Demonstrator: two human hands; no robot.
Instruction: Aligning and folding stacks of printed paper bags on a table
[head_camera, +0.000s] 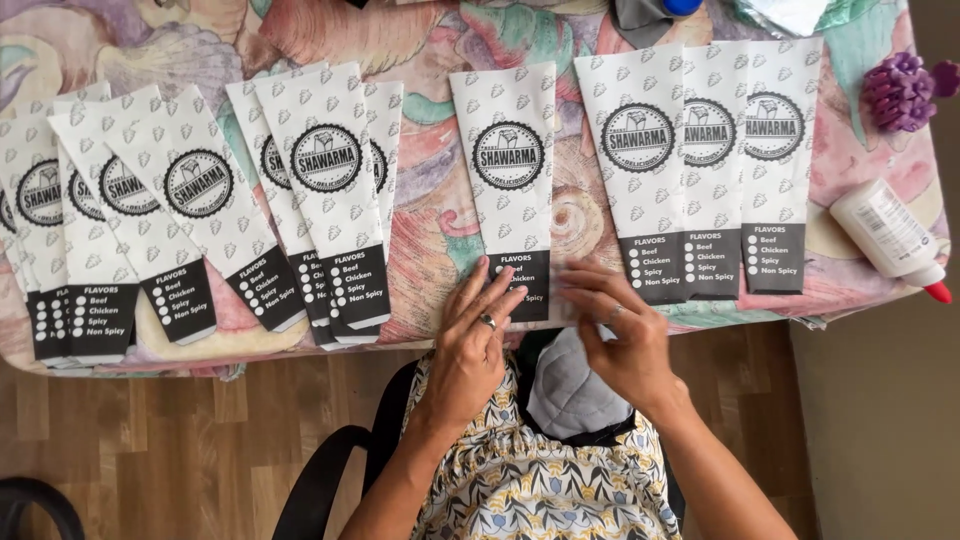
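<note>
A white paper sleeve (510, 160) with a round black emblem and a black bottom band lies flat on the table, straight ahead of me. My left hand (474, 335), with a ring on one finger, rests its fingertips on the sleeve's black lower end. My right hand (620, 330) hovers just right of that end, fingers bent and blurred; it seems to pinch a thin clear strip, though this is hard to tell. More sleeves of the same kind lie in fanned rows at the left (200, 190) and right (700, 150).
The table wears a pastel shell-patterned cloth (440, 50). A white glue bottle with a red tip (890, 238) lies at the right edge, a purple spiky object (900, 92) above it. A dark chair arm (320, 480) and wooden floor are below.
</note>
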